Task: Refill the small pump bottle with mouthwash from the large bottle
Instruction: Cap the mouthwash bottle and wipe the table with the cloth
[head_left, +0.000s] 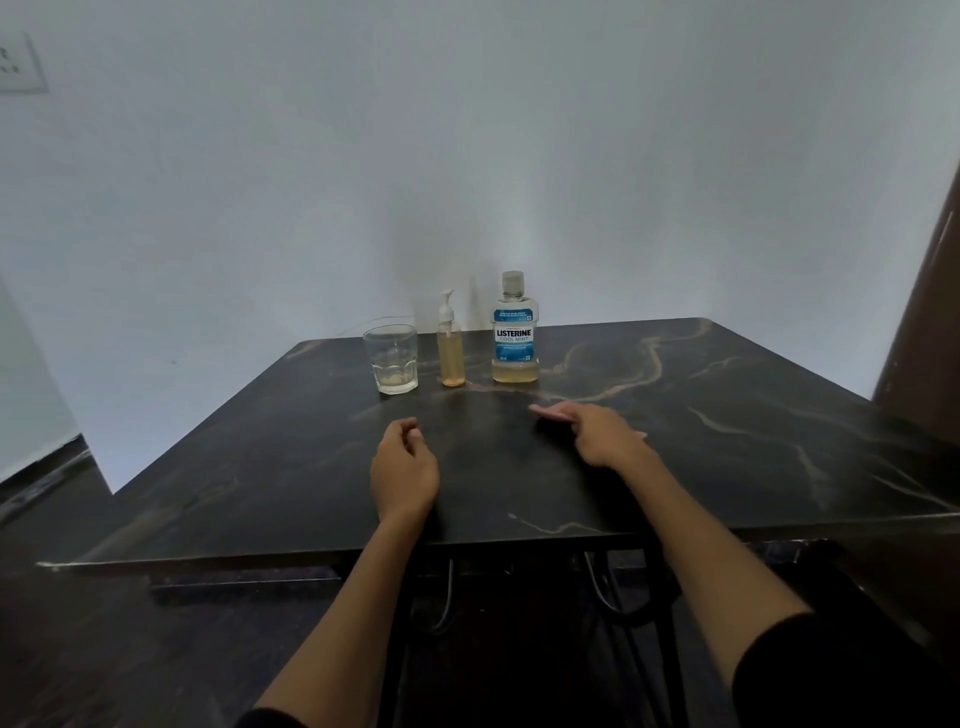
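Note:
A small pump bottle (451, 347) with a white pump head and amber liquid stands upright near the far edge of the dark marble table (675, 415). To its right stands the large mouthwash bottle (515, 332), capped, with a blue label and a low level of yellowish liquid. My left hand (404, 470) hovers over the middle of the table with loosely curled fingers, holding nothing. My right hand (597, 428) lies lower right of the large bottle, fingers stretched toward the left, empty. Both hands are well short of the bottles.
A clear drinking glass (392, 358) with a little liquid at its bottom stands left of the pump bottle. A grey wall runs close behind the table's far edge. A brown door or panel (924, 322) rises at the right.

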